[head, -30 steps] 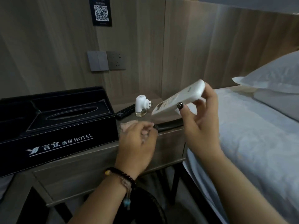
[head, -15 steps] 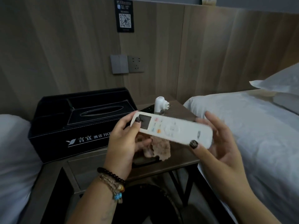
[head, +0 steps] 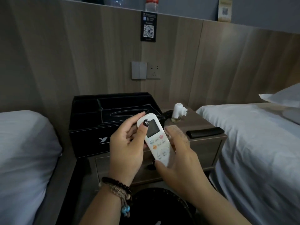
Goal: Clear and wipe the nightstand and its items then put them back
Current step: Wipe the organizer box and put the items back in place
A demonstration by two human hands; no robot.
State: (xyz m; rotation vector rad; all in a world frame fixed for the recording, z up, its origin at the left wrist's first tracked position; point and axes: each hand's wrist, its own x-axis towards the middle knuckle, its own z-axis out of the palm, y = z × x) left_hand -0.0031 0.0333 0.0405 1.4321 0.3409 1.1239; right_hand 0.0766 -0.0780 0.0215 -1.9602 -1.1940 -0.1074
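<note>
I see both hands on the remote (head: 157,138): left hand (head: 128,146) pinches its top, right hand (head: 180,161) fingers curl round its bottom, above the table (head: 209,143).

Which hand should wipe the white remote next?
Probably the right hand: it seems to hold the pinkish cloth against the white remote. The left hand grips the remote's top, steadying it.
</note>
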